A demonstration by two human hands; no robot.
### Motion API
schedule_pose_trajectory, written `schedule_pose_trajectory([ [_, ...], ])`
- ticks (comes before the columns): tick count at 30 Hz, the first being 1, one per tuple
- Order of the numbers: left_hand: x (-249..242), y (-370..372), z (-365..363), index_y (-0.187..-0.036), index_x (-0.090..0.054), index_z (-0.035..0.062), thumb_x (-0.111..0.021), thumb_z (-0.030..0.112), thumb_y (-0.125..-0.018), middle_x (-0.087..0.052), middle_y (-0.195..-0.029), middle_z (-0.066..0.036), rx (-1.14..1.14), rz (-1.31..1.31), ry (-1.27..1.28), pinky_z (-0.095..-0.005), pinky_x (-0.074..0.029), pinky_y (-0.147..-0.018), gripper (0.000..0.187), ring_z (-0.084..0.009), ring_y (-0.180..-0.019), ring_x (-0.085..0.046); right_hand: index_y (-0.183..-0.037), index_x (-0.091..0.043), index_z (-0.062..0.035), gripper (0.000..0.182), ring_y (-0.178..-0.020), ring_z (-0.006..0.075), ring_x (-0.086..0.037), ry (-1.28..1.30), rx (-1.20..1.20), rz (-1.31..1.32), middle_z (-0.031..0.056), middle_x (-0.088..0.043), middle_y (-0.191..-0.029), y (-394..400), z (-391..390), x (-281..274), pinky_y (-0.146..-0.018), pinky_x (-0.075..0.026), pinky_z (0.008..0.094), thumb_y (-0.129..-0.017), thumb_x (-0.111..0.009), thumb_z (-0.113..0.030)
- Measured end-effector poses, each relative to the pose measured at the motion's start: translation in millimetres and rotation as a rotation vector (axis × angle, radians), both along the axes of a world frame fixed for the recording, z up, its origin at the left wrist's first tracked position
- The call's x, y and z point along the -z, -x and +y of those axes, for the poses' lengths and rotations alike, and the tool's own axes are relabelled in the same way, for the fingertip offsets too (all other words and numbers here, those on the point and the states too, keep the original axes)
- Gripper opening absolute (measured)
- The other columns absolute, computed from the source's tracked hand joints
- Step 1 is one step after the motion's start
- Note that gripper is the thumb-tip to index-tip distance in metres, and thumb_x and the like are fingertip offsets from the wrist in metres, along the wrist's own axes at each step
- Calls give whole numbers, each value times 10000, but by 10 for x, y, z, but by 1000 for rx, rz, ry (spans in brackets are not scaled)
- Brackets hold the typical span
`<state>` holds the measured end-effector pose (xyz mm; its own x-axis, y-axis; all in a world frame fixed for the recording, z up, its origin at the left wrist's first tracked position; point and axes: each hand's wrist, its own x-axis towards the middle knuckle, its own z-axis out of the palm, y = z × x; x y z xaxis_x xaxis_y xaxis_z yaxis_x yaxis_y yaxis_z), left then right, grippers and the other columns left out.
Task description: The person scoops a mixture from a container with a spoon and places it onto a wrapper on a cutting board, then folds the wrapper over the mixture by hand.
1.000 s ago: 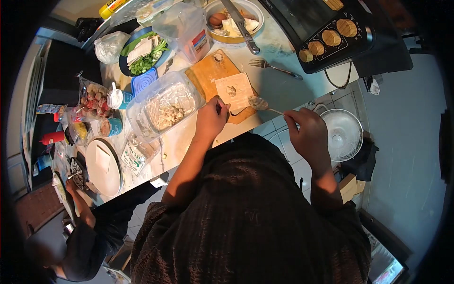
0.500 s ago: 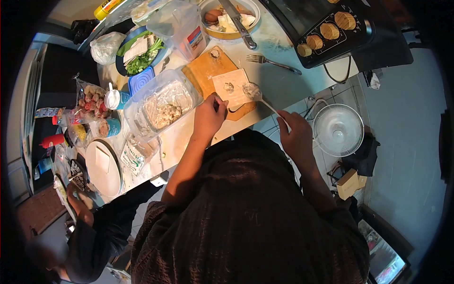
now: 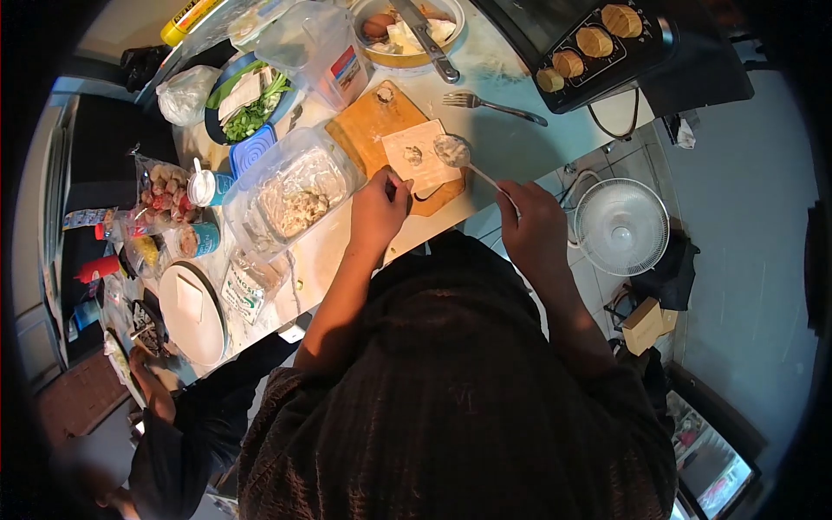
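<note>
My right hand (image 3: pixel 530 218) grips the handle of a spoon (image 3: pixel 451 151), whose bowl carries pale filling over the right side of a square wrapper sheet (image 3: pixel 422 173). A small dab of filling (image 3: pixel 412 156) sits on the sheet, which lies on a wooden cutting board (image 3: pixel 356 121). My left hand (image 3: pixel 380 206) is closed at the sheet's lower left corner, its fingertips pinching the edge. Left of that hand stands a clear plastic container (image 3: pixel 253 196) holding more filling (image 3: pixel 299 208).
A fork (image 3: pixel 496 107) and a toaster oven (image 3: pixel 598 52) are to the right. A knife (image 3: pixel 425 39) lies across a bowl (image 3: pixel 400 61). Left are a plate of greens (image 3: pixel 251 113), a white plate (image 3: pixel 192 325) and a co-worker's hand (image 3: pixel 152 386).
The spoon has shifted slightly up and left over the sheet, with my right hand moving left. My left hand keeps its place at the corner.
</note>
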<state>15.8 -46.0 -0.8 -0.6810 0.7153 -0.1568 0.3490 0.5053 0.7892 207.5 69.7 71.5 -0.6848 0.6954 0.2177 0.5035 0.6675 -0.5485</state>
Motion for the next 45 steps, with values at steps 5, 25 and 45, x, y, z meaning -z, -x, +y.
schedule_pose_trajectory([
  [5, -18, -12, 6, -798, -577, -9, -684, 190, -867, -616, -636, -122, -17, -34, -6, -312, -459, -556, 236, -173, -547, -572, -917, -651, -35, 100, -671, 331, -573, 29, 17, -147, 124, -563, -723, -127, -52, -123, -611, -457, 425, -844, -626, -98],
  [25, 56, -9, -8, -783, -574, -4, -682, 192, -855, -613, -629, -162, -20, -2, -58, -363, -471, -551, 235, -291, -547, -609, -897, -670, -58, 102, -651, 322, -593, -159, 3, -30, 116, -574, -702, 218, 175, -93, -590, -484, 417, -822, -659, -126],
  [45, 30, -17, -17, -785, -554, -2, -674, 178, -865, -599, -610, -135, -16, -23, -69, -337, -456, -545, 231, -232, -533, -580, -850, -699, -91, 119, -780, 338, -651, -51, -82, -193, 141, -659, -800, 387, 510, -364, -690, -522, 437, -855, -627, -186],
])
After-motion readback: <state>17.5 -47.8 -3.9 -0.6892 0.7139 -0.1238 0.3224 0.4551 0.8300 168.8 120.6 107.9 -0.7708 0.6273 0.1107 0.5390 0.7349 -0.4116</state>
